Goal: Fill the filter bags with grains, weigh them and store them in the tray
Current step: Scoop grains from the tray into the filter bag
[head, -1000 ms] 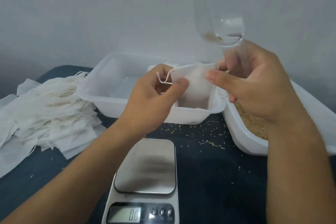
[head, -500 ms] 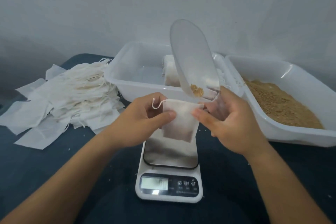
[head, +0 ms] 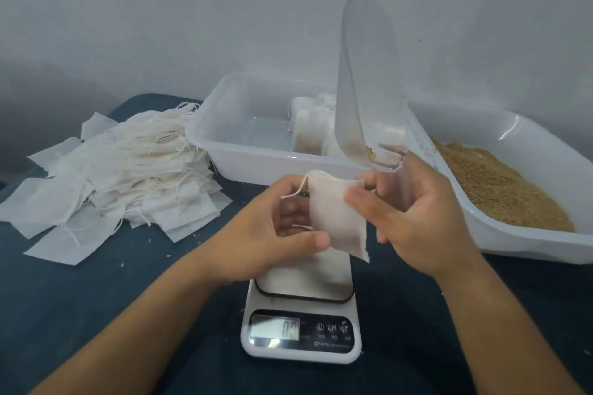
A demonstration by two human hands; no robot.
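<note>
Nearest, on a dark blue cloth-covered surface [head: 80, 314]: a white digital kitchen scale [head: 301, 324] with a steel platform and a lit display, its digits too blurred to read. A few stray grains scattered on the cloth around it.

Above the scale's platform, held in the air between both hands: a small white drawstring filter bag [head: 337, 218], tilted, mouth toward the upper left, cord trailing off that corner. Left hand [head: 272, 234] loosely curled at the bag's left edge, thumb pressed against its lower part, fingers behind it. Right hand [head: 414, 218] pinching the bag's top right corner with a fingertip, while also gripping the handle of a clear plastic scoop [head: 369, 83]. Scoop standing nearly upright, bowl pointing up, a small clump of brown grains left at its lower end just above the bag.

Further left, a loose heap of flat white empty filter bags [head: 122, 170] with tangled strings, spread over the cloth.

Behind the hands, a translucent white rectangular plastic tray [head: 244, 125] holding a few filled bags [head: 308, 125] at its right side. Just beside it on the right, a second white plastic tub [head: 500, 234] with a bed of golden-brown grains [head: 491, 183].

Farthest back, a plain pale grey wall [head: 192, 9], shadowed in the left corner.
</note>
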